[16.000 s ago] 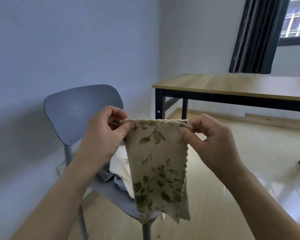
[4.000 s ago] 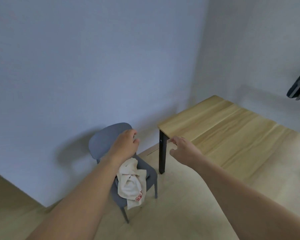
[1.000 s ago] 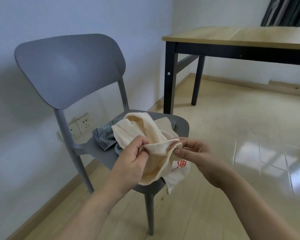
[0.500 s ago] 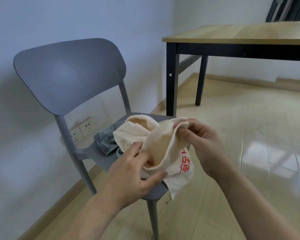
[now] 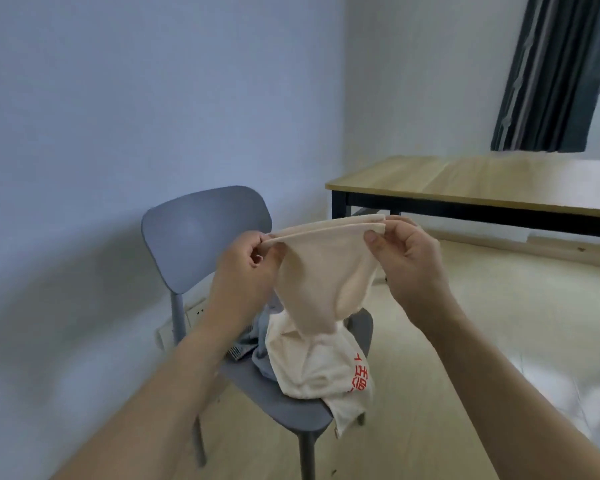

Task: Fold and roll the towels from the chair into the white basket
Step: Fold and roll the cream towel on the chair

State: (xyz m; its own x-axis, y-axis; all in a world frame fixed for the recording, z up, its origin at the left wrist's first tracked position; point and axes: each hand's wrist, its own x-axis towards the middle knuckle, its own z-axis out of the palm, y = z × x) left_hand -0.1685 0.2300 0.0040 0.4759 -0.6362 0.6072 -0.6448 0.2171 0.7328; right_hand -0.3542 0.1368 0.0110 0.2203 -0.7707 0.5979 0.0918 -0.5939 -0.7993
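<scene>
Cream-coloured towel point(image 5: 323, 282) of soft, slightly fuzzy cloth hangs in the air above the grey plastic chair point(image 5: 201, 233), stretched by its upper hem between both hands. That hem shows as a doubled edge running in a shallow arc from one grip to the other, and below it the cloth sags into a rounded pouch that narrows toward the bottom. Its lower part drops onto the seat, where it bunches in creased folds and spills over the front edge; red printed characters show on that lower cloth near the seat's front. The left hand point(image 5: 243, 275) pinches the left end of the hem between thumb and curled fingers, and the right hand point(image 5: 409, 258) pinches the right end the same way, thumb on the near side. Behind the cream cloth on the seat lie a pale blue towel point(image 5: 262, 327) and a dark striped cloth point(image 5: 238, 351), partly hidden. A wooden-topped table with black legs point(image 5: 482, 188) stands to the right, beneath a dark curtain point(image 5: 551, 74).
</scene>
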